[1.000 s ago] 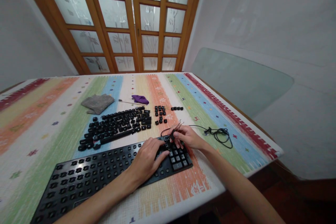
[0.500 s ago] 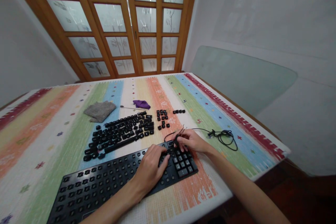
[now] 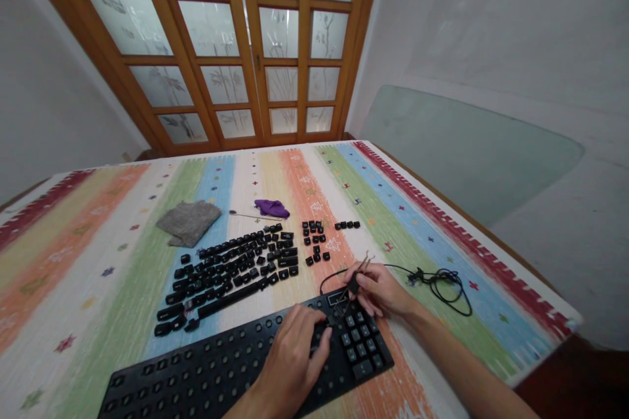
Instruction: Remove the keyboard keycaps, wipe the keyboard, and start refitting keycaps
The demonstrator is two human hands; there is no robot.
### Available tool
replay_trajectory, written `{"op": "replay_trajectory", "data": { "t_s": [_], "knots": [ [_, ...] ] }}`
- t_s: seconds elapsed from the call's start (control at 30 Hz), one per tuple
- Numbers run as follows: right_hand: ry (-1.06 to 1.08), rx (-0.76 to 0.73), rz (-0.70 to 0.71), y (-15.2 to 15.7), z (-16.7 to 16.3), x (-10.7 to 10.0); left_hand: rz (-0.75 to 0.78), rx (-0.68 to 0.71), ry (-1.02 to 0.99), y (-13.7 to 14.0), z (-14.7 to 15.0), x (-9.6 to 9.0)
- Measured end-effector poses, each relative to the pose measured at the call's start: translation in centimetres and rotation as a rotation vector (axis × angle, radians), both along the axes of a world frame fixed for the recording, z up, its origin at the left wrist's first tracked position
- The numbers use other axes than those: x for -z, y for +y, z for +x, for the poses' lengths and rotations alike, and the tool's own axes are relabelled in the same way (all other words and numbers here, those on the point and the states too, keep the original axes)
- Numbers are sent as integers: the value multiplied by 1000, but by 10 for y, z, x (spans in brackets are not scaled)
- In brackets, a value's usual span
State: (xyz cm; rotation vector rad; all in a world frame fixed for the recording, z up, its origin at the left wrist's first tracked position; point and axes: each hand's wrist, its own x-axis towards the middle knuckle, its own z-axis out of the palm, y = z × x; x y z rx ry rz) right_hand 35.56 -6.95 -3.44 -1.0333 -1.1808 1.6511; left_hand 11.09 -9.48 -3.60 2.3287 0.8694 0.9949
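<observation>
A black keyboard (image 3: 196, 366) lies at the table's near edge, its main block stripped to bare switches while the number pad (image 3: 363, 340) at its right end still carries keycaps. My left hand (image 3: 297, 350) rests palm down on the keyboard, fingers bent a little and thumb apart, holding nothing. Pinched in my right hand (image 3: 381, 288) is a keycap puller (image 3: 354, 283) with a black handle and thin wire prongs. It is over the keyboard's upper right corner, close to the number pad. Whether its lower wires touch a key cannot be made out.
Loose keycaps (image 3: 240, 268) lie in rows behind the keyboard, with smaller groups (image 3: 314, 232) to the right. A grey cloth (image 3: 189, 222), a purple cloth (image 3: 272, 209) and a thin rod (image 3: 250, 215) are farther back. A coiled cable (image 3: 449, 288) lies at right on the striped tablecloth (image 3: 132, 262).
The view has shifted, so the table items sit lower and farther right. My right hand has moved slightly with the puller, whose wires show more. My left hand stays on the keyboard.
</observation>
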Motion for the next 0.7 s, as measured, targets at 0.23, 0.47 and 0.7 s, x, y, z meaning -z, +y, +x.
{"op": "replay_trajectory", "data": {
  "t_s": [0.23, 0.47, 0.7],
  "knots": [
    [101, -1, -12, -1, 4, 0, -1, 5, -3, 0, 1, 0],
    [165, 60, 96, -4, 11, -10, -17, -29, 28, 10, 7, -15],
    [176, 116, 103, -1, 18, -18, 136, 9, 245, 75, 43, -36]
  ]
}}
